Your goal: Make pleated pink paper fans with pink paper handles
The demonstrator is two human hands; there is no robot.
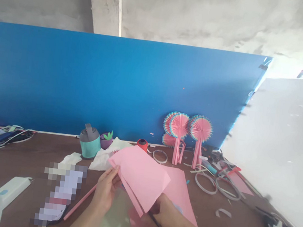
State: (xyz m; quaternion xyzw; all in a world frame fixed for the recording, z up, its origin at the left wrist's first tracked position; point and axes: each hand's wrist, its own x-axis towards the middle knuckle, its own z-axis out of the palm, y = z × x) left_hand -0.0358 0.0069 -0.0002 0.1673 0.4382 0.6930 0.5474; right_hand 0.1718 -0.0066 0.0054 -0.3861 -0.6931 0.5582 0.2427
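Observation:
A folded or layered pink paper point(141, 175) is held up over the table. My left hand point(107, 187) pinches its left edge between thumb and fingers. My right hand point(165, 211) is closed at its lower right edge, partly under the paper, around a dark, thin tool point(156, 222) that looks like scissors; the tool's far end is hidden by the paper. Beneath lie more pink sheets point(182, 194) and a pale green sheet point(116, 216). A narrow pink strip point(79, 202) rests left of my left forearm.
Pink pleated paper fans point(201, 129) lean against the blue partition point(116, 83). A teal cup point(90, 146), a purple pot point(106, 141) and a red roll point(142, 144) stand behind. White rings point(206, 182) and scraps lie right; a power strip point(15, 189) and cables are left.

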